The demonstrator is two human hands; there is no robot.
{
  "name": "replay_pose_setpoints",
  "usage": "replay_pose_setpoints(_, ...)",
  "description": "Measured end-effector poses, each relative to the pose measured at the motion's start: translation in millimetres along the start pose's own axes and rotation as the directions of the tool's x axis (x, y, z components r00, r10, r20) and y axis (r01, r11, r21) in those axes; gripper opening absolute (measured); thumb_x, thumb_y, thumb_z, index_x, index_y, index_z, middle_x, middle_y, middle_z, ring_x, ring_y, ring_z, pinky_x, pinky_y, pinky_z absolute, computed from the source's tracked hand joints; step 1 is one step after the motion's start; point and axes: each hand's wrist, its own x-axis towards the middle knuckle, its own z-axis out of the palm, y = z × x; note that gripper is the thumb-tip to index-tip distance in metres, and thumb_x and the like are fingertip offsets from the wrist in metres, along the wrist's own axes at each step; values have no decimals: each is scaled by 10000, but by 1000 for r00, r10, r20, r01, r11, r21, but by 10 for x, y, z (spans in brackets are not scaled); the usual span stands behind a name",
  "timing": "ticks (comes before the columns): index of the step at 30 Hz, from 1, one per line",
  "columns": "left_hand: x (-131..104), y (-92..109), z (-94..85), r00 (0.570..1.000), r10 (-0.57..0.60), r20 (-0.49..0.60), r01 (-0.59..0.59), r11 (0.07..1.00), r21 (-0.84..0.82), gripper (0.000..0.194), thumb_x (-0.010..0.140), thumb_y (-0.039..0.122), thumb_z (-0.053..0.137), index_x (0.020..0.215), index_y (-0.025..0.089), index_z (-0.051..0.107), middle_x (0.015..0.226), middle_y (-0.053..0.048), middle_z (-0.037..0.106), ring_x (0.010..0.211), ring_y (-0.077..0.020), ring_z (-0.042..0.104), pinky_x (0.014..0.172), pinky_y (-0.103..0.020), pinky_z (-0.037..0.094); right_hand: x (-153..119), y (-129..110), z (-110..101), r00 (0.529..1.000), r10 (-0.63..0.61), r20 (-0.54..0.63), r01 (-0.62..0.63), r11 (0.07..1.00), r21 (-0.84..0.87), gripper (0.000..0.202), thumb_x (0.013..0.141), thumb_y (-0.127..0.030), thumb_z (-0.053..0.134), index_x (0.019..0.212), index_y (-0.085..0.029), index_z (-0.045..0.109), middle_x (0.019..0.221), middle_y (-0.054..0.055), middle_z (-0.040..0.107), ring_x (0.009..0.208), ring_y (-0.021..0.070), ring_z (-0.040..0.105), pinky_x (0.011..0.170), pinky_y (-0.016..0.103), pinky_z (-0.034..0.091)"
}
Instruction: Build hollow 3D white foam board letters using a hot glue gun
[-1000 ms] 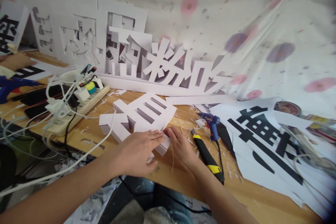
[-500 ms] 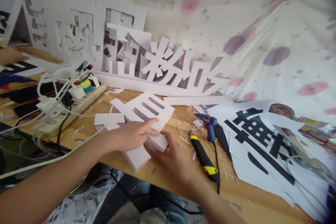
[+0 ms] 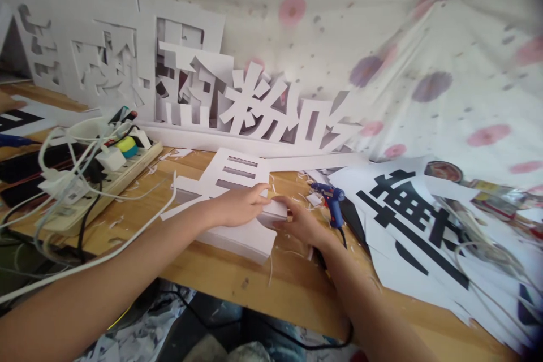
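A white foam character (image 3: 240,240) with slots cut through its upper part lies on the wooden table in front of me. Its sides are thick, white strips. My left hand (image 3: 244,203) rests on top of it, fingers stretched toward the right. At its right edge my right hand (image 3: 299,220) grips a projecting part between thumb and fingers. The fingertips of both hands are close together. To the right of the character lies a blue glue gun (image 3: 333,198); the black and yellow cutter is mostly hidden under my right forearm.
A power strip (image 3: 106,192) with tangled white cables is at the left. Cut white characters (image 3: 254,107) stand along the back. Printed paper sheets (image 3: 407,271) lie at the right. Another person's hand (image 3: 8,103) shows at the far left edge.
The white character has turned on the table, and its slots now run nearly level. Both hands have shifted slightly right with it. My right forearm now covers most of the cutter.
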Motion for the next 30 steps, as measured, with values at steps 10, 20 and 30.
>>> replay_pose_setpoints(10, -411, -335, 151, 920, 277, -276, -157, 908, 388, 399, 763, 335, 673, 1118, 219, 532, 1050, -42, 621, 946, -220, 591, 849, -359, 458, 47, 146, -48, 999, -47, 26, 47, 999, -19, 534, 724, -169, 620, 1244, -244, 524, 1126, 42, 643, 926, 212, 606, 821, 337, 481)
replay_pose_setpoints(20, -542, -496, 235, 932, 239, -271, -79, 867, 491, 459, 713, 218, 757, 1090, 203, 496, 1085, -59, 630, 1026, -239, 580, 879, -349, 427, -3, 176, -12, 997, -68, -35, 61, 983, -176, 646, 737, -142, 596, 1352, -263, 439, 1171, 72, 622, 984, 230, 598, 874, 391, 466)
replay_pose_setpoints(30, -564, -459, 216, 937, 179, -299, -31, 898, 440, 315, 740, 235, 721, 996, 221, 538, 1027, -26, 657, 981, -217, 612, 822, -302, 437, -282, 167, -114, 954, -73, -290, 23, 985, -172, 586, 768, -249, 596, 1329, -225, 426, 1160, 100, 605, 1044, 234, 573, 897, 427, 465)
